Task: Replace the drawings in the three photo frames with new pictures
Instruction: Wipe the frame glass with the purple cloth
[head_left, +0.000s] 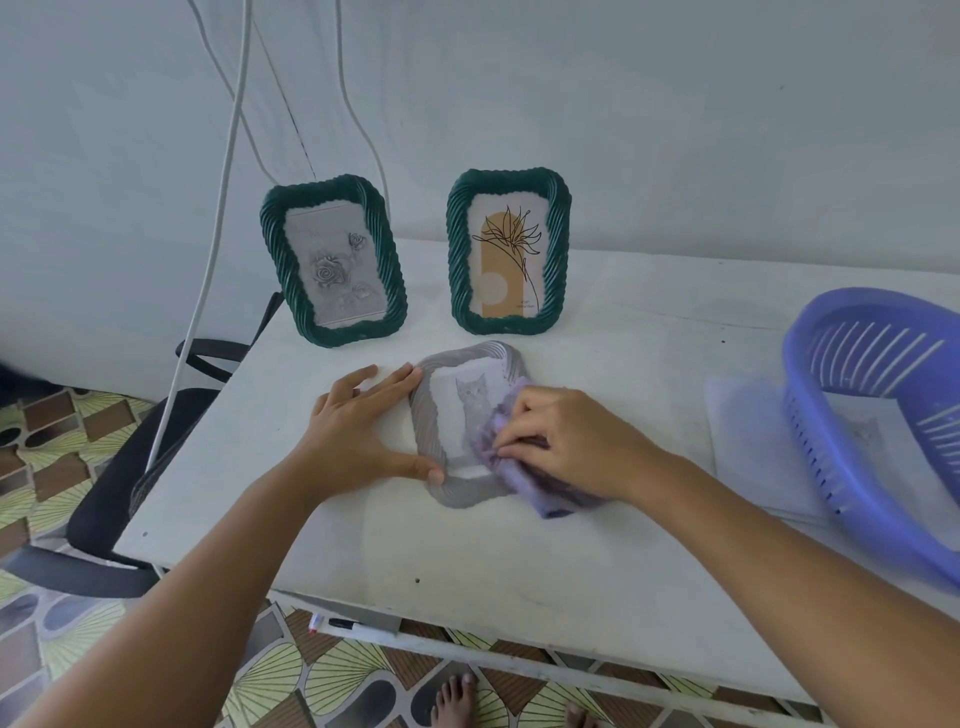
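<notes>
A grey photo frame (447, 483) lies flat on the white table (363, 540) with a cat picture (467, 410) in it. My left hand (358, 426) rests against the frame's left edge, fingers straight and thumb at its lower corner. My right hand (566, 441) holds a purple cloth (498, 447) and presses it on the frame's right side. Behind, two green frames stand upright: the left one (332, 260) shows a grey rose drawing, the right one (508, 252) a line flower on tan.
A blue plastic basket (852, 467) sits at the table's right over a sheet of paper (753, 447). White cables (218, 208) hang at the left. A black chair (130, 467) stands left of the table. A marker (337, 623) lies on a lower ledge.
</notes>
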